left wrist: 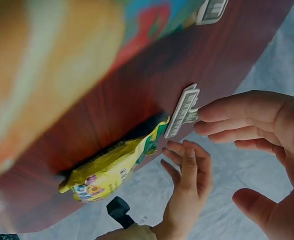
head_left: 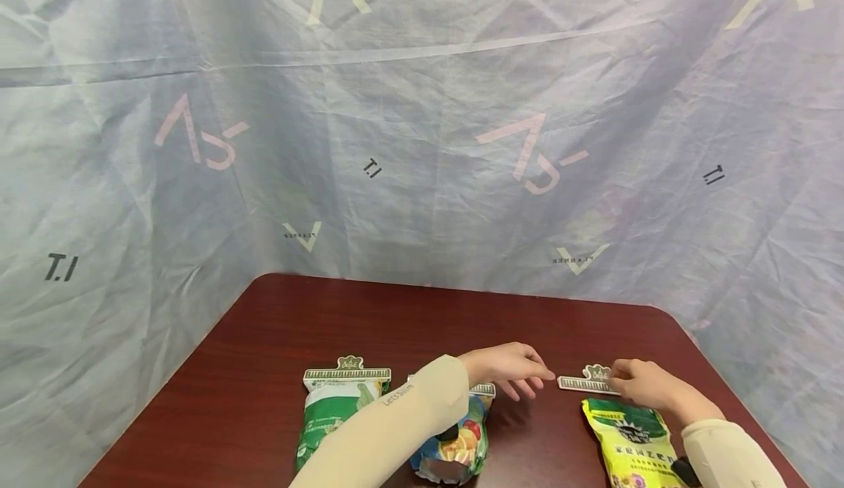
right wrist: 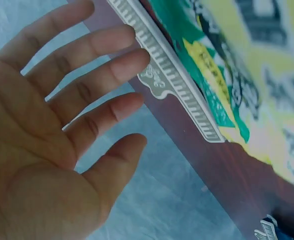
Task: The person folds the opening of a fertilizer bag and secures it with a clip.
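A yellow and green snack bag (head_left: 631,444) lies on the right side of the dark red table. Along its top edge lies a white bag clip (head_left: 580,383) with piano-key markings, also visible in the right wrist view as a long clip (right wrist: 174,77). My right hand (head_left: 649,387) hovers at the clip's right end, fingers spread and holding nothing in its wrist view. To the left of the clip, my left hand (head_left: 508,367) reaches over the table with relaxed fingers and an empty palm. In the left wrist view, the fingers of my left hand (left wrist: 267,130) overlap the clip's handle.
Left on the table (head_left: 264,327) lies a green and white bag (head_left: 330,411) with a similar clip (head_left: 347,372) on top. Between the arms is a blue, fruit-printed bag (head_left: 469,440), partly hidden by my left sleeve, also with a clip (head_left: 486,390). A grey printed cloth (head_left: 422,143) hangs behind.
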`<state>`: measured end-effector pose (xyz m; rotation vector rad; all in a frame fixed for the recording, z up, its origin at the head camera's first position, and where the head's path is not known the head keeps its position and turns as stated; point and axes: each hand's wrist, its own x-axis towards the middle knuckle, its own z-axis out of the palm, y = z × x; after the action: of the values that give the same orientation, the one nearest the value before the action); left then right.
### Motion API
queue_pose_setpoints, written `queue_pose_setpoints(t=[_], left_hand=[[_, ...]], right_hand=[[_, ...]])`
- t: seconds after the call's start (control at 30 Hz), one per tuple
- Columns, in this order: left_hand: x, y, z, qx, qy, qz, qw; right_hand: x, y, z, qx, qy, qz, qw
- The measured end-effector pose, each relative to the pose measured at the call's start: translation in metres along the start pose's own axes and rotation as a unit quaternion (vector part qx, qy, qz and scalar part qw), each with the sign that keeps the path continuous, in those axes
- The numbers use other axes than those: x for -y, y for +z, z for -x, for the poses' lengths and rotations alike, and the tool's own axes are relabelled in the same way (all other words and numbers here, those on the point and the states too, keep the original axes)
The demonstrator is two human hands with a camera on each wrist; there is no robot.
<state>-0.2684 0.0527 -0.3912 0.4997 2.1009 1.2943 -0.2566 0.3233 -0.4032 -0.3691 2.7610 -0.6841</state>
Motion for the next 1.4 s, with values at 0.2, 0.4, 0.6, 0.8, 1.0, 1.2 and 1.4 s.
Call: queue_pose_setpoints(t=[0.2,0.4,0.6,0.8,1.0,1.2,1.4], left_hand=[[-0.013,0.016,-0.005,0.023,-0.019,0.035,0.9989],[-0.021,0.032,-0.01,0.024,-0.055,0.078,0.9951],[-0.024,0.048,-0.019,0.008,-0.081,0.101,0.9916],[-0.022,0.063,-0.029,-0.009,-0.111,0.137,0.9843],[-0.022,0.073,-0.032,-0.034,-0.141,0.189,0.9713],[-0.017,0.078,-0.035,-0.023,-0.166,0.247,0.9544],[-0.009,0.083,-0.04,-0.042,-0.172,0.309,0.9345]], right_hand=[[-0.011,0.002,0.003,0.009,0.024,-0.016,1.0],[-0.017,0.005,0.006,0.018,0.046,-0.031,0.998],[-0.019,0.003,0.009,0.014,0.064,-0.028,0.997],[-0.024,0.003,0.012,0.008,0.066,-0.021,0.998],[-0.03,0.002,0.012,0.008,0.072,-0.009,0.997],[-0.038,0.001,0.012,0.007,0.073,0.01,0.997],[-0.047,0.002,0.014,-0.001,0.073,-0.003,0.997]])
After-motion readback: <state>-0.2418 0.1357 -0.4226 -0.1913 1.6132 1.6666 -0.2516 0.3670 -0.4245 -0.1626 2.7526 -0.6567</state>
